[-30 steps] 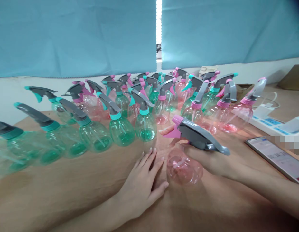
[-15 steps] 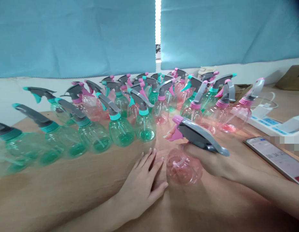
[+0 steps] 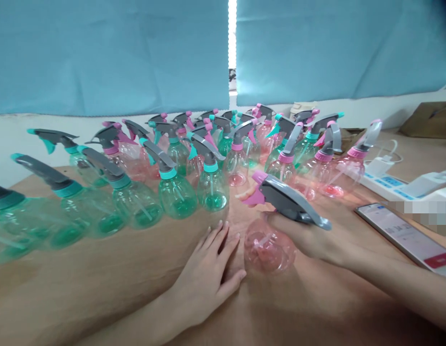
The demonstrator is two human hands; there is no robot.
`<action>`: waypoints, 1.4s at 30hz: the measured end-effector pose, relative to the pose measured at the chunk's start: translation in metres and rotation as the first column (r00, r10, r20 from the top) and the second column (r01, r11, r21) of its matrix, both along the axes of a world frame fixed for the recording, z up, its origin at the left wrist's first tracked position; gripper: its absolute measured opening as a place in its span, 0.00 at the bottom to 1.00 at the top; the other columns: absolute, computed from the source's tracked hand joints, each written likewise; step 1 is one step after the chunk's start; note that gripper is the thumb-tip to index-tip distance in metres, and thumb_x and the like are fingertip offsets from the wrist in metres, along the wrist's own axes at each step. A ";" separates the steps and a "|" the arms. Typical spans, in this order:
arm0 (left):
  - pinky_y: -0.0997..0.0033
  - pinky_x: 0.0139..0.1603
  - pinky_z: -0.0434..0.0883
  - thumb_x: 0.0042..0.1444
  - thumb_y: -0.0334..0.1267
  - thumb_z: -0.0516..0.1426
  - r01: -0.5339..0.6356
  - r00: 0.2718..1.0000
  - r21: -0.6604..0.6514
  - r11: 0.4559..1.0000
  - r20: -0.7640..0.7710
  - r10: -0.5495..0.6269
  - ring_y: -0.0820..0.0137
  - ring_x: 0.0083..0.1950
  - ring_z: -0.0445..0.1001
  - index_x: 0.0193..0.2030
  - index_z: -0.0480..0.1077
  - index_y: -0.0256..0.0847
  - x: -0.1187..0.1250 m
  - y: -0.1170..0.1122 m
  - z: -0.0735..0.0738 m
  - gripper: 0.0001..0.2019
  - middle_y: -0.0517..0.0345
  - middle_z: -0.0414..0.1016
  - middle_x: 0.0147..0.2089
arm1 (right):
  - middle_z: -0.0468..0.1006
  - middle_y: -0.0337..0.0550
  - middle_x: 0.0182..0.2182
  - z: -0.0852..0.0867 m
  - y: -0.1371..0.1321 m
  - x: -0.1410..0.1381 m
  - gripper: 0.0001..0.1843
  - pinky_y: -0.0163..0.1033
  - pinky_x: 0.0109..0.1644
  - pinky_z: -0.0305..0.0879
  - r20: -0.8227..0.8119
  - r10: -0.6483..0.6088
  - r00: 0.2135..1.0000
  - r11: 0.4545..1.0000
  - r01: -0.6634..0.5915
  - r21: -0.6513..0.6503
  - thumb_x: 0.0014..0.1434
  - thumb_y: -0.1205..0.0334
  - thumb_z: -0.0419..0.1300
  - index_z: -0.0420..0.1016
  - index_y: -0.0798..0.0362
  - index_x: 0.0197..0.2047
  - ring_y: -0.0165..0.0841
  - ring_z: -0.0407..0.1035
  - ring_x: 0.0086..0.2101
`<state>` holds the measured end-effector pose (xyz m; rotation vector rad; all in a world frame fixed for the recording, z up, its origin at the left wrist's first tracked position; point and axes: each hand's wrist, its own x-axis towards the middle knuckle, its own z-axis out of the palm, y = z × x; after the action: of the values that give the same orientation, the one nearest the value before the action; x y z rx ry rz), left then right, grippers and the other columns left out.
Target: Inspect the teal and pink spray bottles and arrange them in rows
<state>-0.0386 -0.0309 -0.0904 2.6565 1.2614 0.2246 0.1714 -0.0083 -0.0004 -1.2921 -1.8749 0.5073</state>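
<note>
My right hand is wrapped round the neck of a pink spray bottle, just under its grey and pink trigger head. A fingertip shows at the pink trigger; the other fingers are mostly hidden behind the bottle and head. The bottle stands nearly upright, its nozzle toward the far left. Flat on the wooden table lies my left hand, fingers stretched out, just left of the pink bottle and apart from it. Beyond the left hand stands a green spray bottle with a grey and turquoise head.
Several green spray bottles form a row from the left. More pink and green bottles crowd behind, with pink ones at right. A phone and a white power strip with chargers lie at right. Blue curtains hang behind.
The whole scene sits slightly further left as the camera view shifts. Both hands keep their places on the table and bottle; the right hand's grip looks the same.
</note>
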 end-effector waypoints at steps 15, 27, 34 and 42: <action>0.45 0.68 0.54 0.65 0.50 0.52 0.001 1.000 -0.020 1.000 -0.008 -0.002 0.51 0.72 0.49 0.68 0.56 0.38 0.001 0.000 0.002 0.29 0.40 0.47 0.73 | 0.62 0.31 0.18 -0.010 0.001 0.008 0.12 0.36 0.23 0.62 -0.101 0.199 0.975 0.974 -0.208 -0.088 0.58 0.56 0.60 0.74 0.44 0.45 0.31 0.61 0.21; 0.43 0.67 0.55 0.66 0.52 0.49 0.002 0.999 0.010 1.000 -0.033 -0.001 0.50 0.72 0.48 0.69 0.55 0.36 -0.001 0.000 0.001 0.30 0.40 0.46 0.73 | 0.77 0.43 0.44 -0.032 -0.020 0.047 0.30 0.49 0.45 0.71 0.135 0.136 0.981 0.989 -0.142 0.036 0.48 0.47 0.69 0.69 0.43 0.54 0.45 0.72 0.45; 0.44 0.67 0.55 0.66 0.50 0.50 0.009 1.000 0.036 0.999 -0.006 -0.009 0.51 0.72 0.49 0.69 0.55 0.37 -0.001 0.002 0.000 0.29 0.41 0.48 0.72 | 0.76 0.43 0.44 -0.027 -0.019 0.042 0.27 0.49 0.45 0.71 0.198 0.074 0.977 0.991 -0.094 0.093 0.55 0.52 0.66 0.66 0.44 0.56 0.42 0.72 0.44; 0.42 0.65 0.57 0.66 0.50 0.50 -0.003 1.000 0.037 0.999 -0.029 0.005 0.49 0.71 0.50 0.67 0.58 0.36 0.000 0.001 0.004 0.28 0.40 0.50 0.72 | 0.77 0.56 0.47 -0.035 0.040 0.023 0.27 0.53 0.49 0.69 0.129 -0.041 0.991 0.993 0.026 0.119 0.53 0.51 0.66 0.69 0.57 0.51 0.48 0.73 0.48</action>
<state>-0.0384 -0.0295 -0.0861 2.6979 1.2836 0.2128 0.1946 0.0319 -0.0356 -1.3030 -1.9563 0.2958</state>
